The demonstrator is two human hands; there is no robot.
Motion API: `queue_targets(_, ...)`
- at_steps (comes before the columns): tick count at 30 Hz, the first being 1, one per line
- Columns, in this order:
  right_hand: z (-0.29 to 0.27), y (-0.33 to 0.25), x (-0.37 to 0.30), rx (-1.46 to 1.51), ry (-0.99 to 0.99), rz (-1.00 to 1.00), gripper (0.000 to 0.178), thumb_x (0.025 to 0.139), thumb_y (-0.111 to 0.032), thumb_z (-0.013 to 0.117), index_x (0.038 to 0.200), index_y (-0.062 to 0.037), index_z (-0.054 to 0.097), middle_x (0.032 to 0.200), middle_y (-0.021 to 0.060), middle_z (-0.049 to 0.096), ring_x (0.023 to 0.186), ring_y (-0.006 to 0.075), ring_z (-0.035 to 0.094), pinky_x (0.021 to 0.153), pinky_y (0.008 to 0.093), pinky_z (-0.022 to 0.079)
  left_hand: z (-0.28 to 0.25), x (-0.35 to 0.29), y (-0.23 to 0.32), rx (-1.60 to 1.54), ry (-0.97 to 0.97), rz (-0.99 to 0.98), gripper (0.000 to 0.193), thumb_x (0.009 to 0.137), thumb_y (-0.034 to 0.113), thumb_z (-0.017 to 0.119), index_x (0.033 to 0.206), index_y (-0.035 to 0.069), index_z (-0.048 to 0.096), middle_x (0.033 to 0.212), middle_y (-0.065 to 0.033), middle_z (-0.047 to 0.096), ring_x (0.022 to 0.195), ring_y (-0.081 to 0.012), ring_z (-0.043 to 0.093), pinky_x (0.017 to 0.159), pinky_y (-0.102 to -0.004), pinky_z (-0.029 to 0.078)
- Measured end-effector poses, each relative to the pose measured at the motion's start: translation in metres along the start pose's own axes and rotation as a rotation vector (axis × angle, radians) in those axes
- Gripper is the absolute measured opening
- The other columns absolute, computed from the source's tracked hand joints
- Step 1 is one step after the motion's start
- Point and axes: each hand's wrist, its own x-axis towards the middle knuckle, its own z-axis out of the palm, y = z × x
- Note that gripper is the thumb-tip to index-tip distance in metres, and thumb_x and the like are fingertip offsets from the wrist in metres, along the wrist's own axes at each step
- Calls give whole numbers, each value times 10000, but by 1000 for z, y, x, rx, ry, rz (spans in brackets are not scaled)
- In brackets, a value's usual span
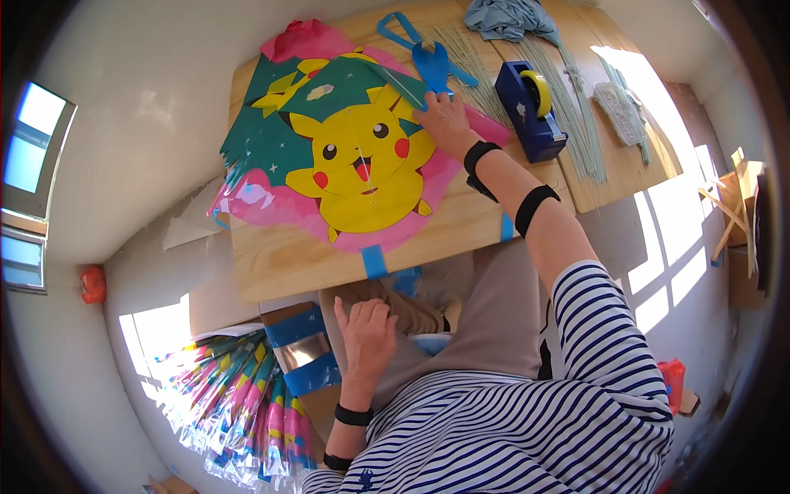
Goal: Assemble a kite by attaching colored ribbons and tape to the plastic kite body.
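Visibly, left hand (366, 331) unclenched; right hand (445, 123) touching sheeting (374, 193), grip unclear; one tape dispenser (524, 119).

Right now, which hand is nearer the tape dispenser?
Right. Your right hand is left of the tape dispenser; your left hand is farther off, over your lap.

Bright daylight fills the room; the window (37, 140), far left of the right fingers (444, 100), glows nearly white. Well right of them, hard sun bleaches the wooden table (609, 193) at its edge and bars the floor (666, 247) with shadow. Pale glare streaks the printed kite (358, 156) to their left. Plastic sleeves (247, 403) glint left of the left fingers (374, 310). Fisheye bending grows toward the soft, black rim.
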Motion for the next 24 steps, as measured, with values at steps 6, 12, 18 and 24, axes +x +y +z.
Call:
queue_targets(6,19,3,4,-96,-11,31,122,829,-111,635,914,-158,708,964,92,603,902,288,639,825,466,425,3,-6,-12,33,-34,-38,200,782,94,722,960,55,639,1045,-72,668,1029,-250,609,1153,-618,229)
queue_targets(12,-23,4,-12,460,211,90,113,801,-66,655,913,-60,663,909,127,625,838,333,645,728,443,497,1,7,-16,-76,46,-24,234,779,84,730,989,45,634,1060,-93,665,1032,-274,604,1136,-584,270)
queue_targets(18,-154,-64,-83,1332,151,164,144,816,-6,725,929,-3,634,790,63,670,686,122,628,594,277,487,-34,65,13,-612,255,-182,373,754,0,766,1105,4,639,1047,-99,672,1041,-231,625,994,-368,459)
queue_targets(24,-208,-109,-144,1679,65,306,105,845,-9,709,909,20,631,764,29,655,696,49,610,586,229,478,-31,85,42,-889,314,-23,376,750,-12,764,1104,-11,639,1051,-127,694,970,-220,666,828,-319,518)
